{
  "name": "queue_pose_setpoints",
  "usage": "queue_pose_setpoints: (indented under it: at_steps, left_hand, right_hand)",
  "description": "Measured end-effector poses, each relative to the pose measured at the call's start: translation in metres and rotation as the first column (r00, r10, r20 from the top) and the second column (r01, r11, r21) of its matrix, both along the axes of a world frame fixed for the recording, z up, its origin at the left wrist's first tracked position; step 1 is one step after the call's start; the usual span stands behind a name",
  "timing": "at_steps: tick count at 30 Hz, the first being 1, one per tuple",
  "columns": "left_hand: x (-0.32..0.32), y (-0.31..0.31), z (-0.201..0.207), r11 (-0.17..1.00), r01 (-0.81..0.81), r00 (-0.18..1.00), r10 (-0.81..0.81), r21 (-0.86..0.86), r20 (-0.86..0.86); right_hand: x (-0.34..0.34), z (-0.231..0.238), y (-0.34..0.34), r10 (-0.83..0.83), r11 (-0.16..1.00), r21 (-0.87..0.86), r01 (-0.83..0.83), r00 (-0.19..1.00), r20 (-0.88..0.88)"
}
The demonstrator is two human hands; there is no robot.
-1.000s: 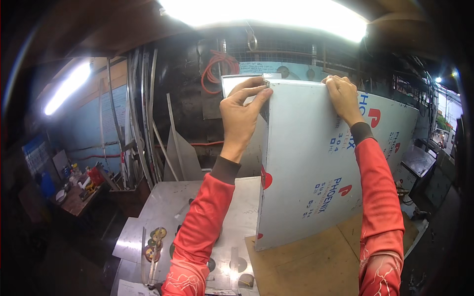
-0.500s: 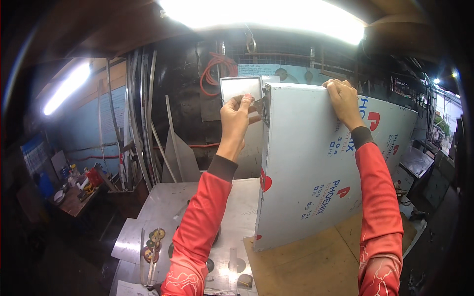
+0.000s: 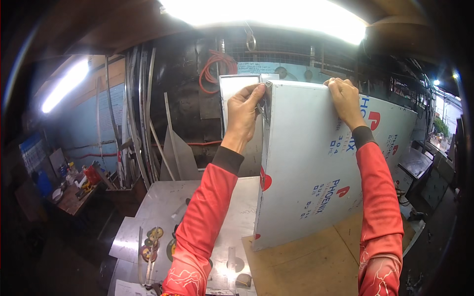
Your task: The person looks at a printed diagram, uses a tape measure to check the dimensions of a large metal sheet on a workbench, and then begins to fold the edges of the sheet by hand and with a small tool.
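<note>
A large stainless steel panel [image 3: 301, 148] with folded edges and printed film stands upright on a brown board [image 3: 306, 261]. My right hand [image 3: 343, 101] is closed over its top edge, fingertips hidden behind it. My left hand [image 3: 244, 111] is at the panel's top left corner, thumb and fingers pinched together. A small thin metal piece [image 3: 264, 109] shows under those fingers, against the panel's folded side; its full shape is hidden. Behind my left hand stands another pale metal panel [image 3: 239, 80] with a raised rim.
Below lies a metal-topped table [image 3: 163, 202] with several grinding discs [image 3: 149, 253], a steel strip [image 3: 139, 256] and a tape measure [image 3: 243, 280]. Long metal bars [image 3: 148, 98] lean at the left. An orange hose [image 3: 217, 66] hangs behind. A cluttered bench [image 3: 74, 200] is far left.
My left hand has moved right and slightly up, from beside the panel's folded side to its top corner, and its fingers have drawn closer together. My right hand keeps its hold.
</note>
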State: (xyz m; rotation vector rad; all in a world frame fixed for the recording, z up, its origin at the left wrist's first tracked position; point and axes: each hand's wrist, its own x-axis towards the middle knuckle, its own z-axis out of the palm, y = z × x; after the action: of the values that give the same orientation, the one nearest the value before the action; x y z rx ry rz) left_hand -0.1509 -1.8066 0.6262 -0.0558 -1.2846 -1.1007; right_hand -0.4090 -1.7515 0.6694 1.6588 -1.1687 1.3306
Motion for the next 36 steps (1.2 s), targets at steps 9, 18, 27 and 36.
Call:
queue_pose_setpoints:
  at_steps: [9, 18, 27, 36]
  left_hand:
    - [-0.009, -0.027, 0.01, 0.956, 0.132, 0.882, -0.235, 0.264, 0.409]
    - [0.007, 0.016, -0.027, 0.971, -0.042, 0.989, 0.007, 0.234, 0.147]
    - [0.001, 0.002, -0.022, 0.933, -0.008, 0.981, -0.062, 0.36, 0.183]
    - [0.005, -0.035, -0.01, 0.939, 0.03, 0.955, -0.128, 0.343, 0.268]
  right_hand:
    - [-0.001, 0.002, -0.002, -0.008, 1.0, 0.008, 0.008, 1.0, 0.007]
    - [0.001, 0.001, -0.003, -0.04, 0.999, -0.021, 0.04, 0.999, -0.025]
    - [0.003, 0.001, -0.007, -0.064, 0.997, 0.045, 0.065, 0.998, -0.022]
    - [-0.004, 0.004, -0.028, -0.128, 0.99, 0.058, 0.13, 0.991, -0.04]
